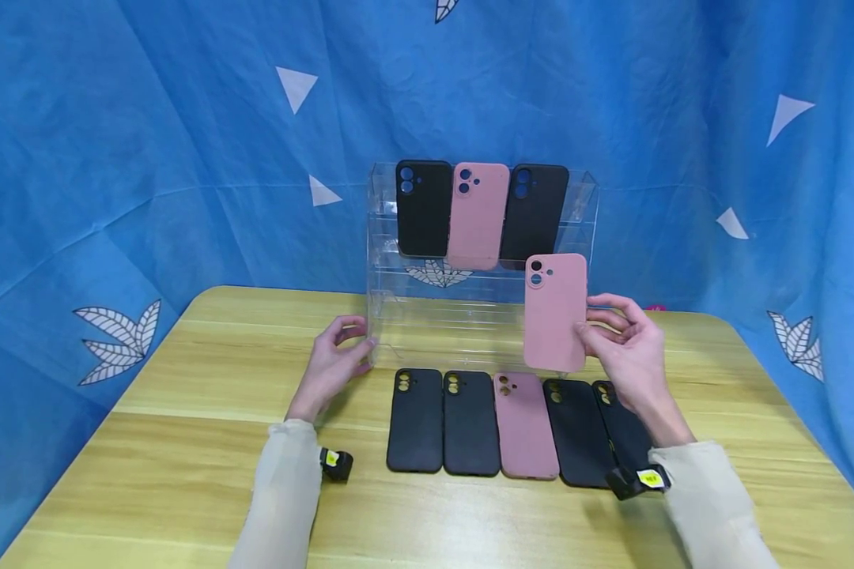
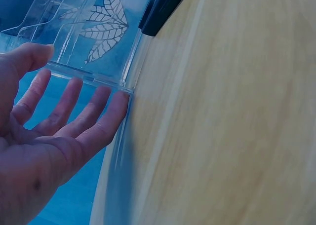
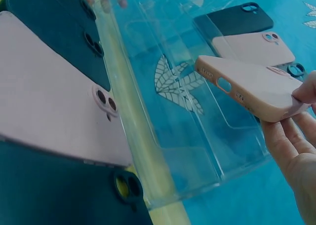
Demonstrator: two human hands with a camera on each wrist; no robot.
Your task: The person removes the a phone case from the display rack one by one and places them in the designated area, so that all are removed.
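Note:
A pink phone case (image 1: pixel 555 316) is pinched at its right edge by my right hand (image 1: pixel 629 348), thumb on the back face and fingers behind. It is held upright in front of the right part of a clear plastic display rack (image 1: pixel 441 316). In the right wrist view, the held pink case (image 3: pixel 247 87) shows its bottom edge with the port cutout. My left hand (image 1: pixel 334 363) touches the rack's lower left side. In the left wrist view, the fingers of my left hand (image 2: pixel 64 121) are extended, fingertips right at the rack's edge.
On the rack's top tier stand a black case (image 1: pixel 424 209), a pink case (image 1: pixel 478 217) and another black case (image 1: pixel 535 213). Several cases lie in a row before the rack, including a black case (image 1: pixel 414 420) and a pink case (image 1: pixel 527 427). A blue curtain (image 1: pixel 185 118) hangs behind the wooden table (image 1: pixel 185 442).

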